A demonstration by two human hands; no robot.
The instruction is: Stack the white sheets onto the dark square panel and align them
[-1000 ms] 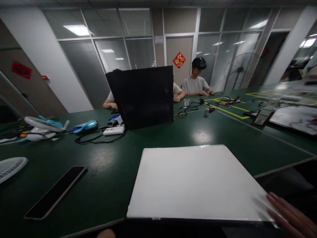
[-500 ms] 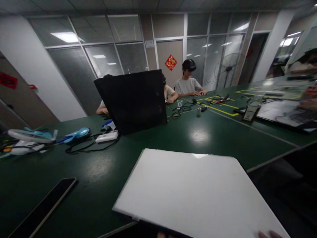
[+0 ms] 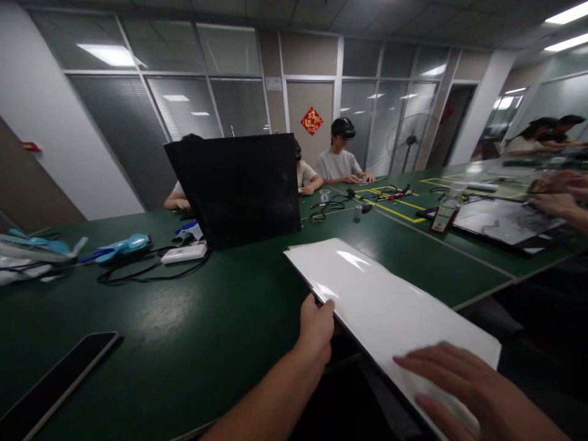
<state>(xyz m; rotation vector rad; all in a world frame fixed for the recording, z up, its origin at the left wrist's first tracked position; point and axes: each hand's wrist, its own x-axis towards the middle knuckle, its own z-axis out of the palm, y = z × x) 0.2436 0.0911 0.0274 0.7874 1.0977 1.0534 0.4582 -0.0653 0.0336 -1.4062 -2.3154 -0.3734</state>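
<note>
A glossy white panel (image 3: 381, 294) with a dark lower edge lies tilted in front of me, its far end over the green table. At the near left edge, my left hand (image 3: 318, 318) is closed round the rim, with the thumb on top. My right hand (image 3: 463, 380) reaches in from the lower right over the white surface, fingers stretched out. Whether its fingertips press on the surface I cannot tell. The top of the panel looks slightly wavy and reflects the ceiling lights.
A large black panel (image 3: 239, 190) stands upright on the green table (image 3: 184, 318). Left are a black slab (image 3: 59, 380), a white box (image 3: 184, 253) with cables and a light-blue tool (image 3: 124, 246). A bottle (image 3: 444, 214) stands right. Several people sit around.
The white panel has turned and tilted, its far end now further away. My left hand has come into view on its left edge, and my right hand now shows over its surface.
</note>
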